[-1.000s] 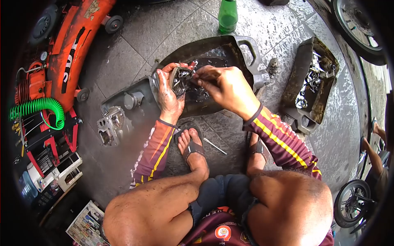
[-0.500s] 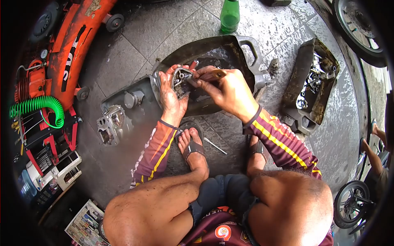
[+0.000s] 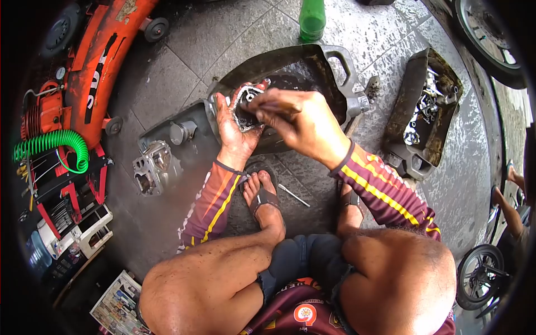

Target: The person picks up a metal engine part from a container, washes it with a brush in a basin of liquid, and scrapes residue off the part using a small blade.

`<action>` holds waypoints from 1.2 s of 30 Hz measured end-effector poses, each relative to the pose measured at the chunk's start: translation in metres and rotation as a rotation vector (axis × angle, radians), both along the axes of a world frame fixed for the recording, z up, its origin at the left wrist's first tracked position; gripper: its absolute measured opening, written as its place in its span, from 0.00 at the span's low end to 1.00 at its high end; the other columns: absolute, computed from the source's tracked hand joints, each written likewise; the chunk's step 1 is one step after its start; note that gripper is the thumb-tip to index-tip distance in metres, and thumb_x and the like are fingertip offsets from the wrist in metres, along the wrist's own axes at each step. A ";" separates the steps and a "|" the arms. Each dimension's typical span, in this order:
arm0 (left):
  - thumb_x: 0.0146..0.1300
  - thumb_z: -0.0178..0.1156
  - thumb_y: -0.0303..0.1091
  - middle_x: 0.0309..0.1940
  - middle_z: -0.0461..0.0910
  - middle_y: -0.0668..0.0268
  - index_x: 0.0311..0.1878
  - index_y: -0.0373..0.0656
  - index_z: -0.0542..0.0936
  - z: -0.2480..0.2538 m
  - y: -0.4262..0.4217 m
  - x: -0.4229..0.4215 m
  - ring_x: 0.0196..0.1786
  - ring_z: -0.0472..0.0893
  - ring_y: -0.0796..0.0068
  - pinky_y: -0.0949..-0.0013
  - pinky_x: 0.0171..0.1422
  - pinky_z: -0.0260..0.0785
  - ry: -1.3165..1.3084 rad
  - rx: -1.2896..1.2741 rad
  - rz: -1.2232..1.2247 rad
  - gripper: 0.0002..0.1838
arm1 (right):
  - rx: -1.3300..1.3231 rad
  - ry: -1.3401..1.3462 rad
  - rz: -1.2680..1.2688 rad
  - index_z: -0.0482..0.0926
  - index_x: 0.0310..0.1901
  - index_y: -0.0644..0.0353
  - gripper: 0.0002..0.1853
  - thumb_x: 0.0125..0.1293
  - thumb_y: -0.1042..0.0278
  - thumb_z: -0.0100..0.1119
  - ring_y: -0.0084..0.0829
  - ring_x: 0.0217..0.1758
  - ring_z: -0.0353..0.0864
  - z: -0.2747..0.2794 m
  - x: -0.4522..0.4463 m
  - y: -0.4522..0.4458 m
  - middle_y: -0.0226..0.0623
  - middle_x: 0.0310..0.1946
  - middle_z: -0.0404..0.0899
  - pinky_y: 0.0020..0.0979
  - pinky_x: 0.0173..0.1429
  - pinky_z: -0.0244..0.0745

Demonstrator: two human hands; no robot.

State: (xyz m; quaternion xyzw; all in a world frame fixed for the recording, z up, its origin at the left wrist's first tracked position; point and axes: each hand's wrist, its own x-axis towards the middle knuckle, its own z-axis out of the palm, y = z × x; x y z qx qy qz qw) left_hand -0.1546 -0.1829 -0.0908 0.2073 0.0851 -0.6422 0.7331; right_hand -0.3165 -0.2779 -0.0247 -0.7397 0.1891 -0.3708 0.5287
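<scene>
My left hand (image 3: 233,134) is wrapped round a metal engine cover (image 3: 242,114) with a dark, wet inside, held over the left part of a cut-open black container (image 3: 301,53). My right hand (image 3: 296,114) is closed at the cover's right side, its fingers pinched round a brush-like tool that is blurred and mostly hidden. Left of my hands, a piston (image 3: 181,133) rests in a smaller grey tray (image 3: 198,120). An engine casting (image 3: 153,167) lies beside that tray.
A green bottle (image 3: 312,21) stands behind the container. Another cut container (image 3: 397,120) holds metal parts at the right. A screwdriver (image 3: 294,196) lies between my feet. An orange compressor (image 3: 97,72) and a green coiled hose (image 3: 61,144) are at the left; wheels at the right.
The cover in my left hand has tilted, so its open inside faces up more. My right hand has shifted slightly left across it, its fingers now blurred.
</scene>
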 end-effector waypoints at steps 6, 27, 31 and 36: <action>0.71 0.39 0.72 0.57 0.79 0.47 0.58 0.41 0.77 -0.005 0.011 0.000 0.58 0.79 0.44 0.44 0.66 0.73 0.042 0.052 -0.027 0.41 | 0.088 0.037 -0.023 0.83 0.42 0.65 0.08 0.60 0.75 0.64 0.45 0.38 0.88 0.000 0.002 -0.003 0.47 0.33 0.86 0.36 0.43 0.83; 0.69 0.39 0.75 0.54 0.81 0.53 0.57 0.43 0.77 0.009 0.010 -0.017 0.57 0.80 0.55 0.49 0.64 0.73 -0.297 0.322 0.053 0.42 | -0.033 0.281 0.122 0.84 0.40 0.63 0.09 0.59 0.70 0.65 0.50 0.36 0.87 0.004 -0.003 -0.006 0.50 0.30 0.85 0.43 0.44 0.83; 0.70 0.39 0.74 0.53 0.82 0.57 0.54 0.44 0.78 0.014 0.007 -0.016 0.58 0.79 0.58 0.52 0.64 0.72 -0.423 0.161 -0.011 0.40 | -0.009 0.075 0.095 0.84 0.38 0.62 0.07 0.59 0.71 0.65 0.49 0.36 0.87 0.011 -0.002 0.016 0.49 0.30 0.85 0.42 0.41 0.82; 0.70 0.39 0.73 0.55 0.81 0.49 0.55 0.41 0.76 0.003 0.007 -0.013 0.57 0.80 0.52 0.51 0.66 0.72 -0.303 0.181 0.099 0.40 | -0.108 0.169 0.053 0.83 0.39 0.60 0.07 0.59 0.72 0.65 0.51 0.34 0.86 0.004 -0.001 0.001 0.48 0.28 0.84 0.42 0.40 0.82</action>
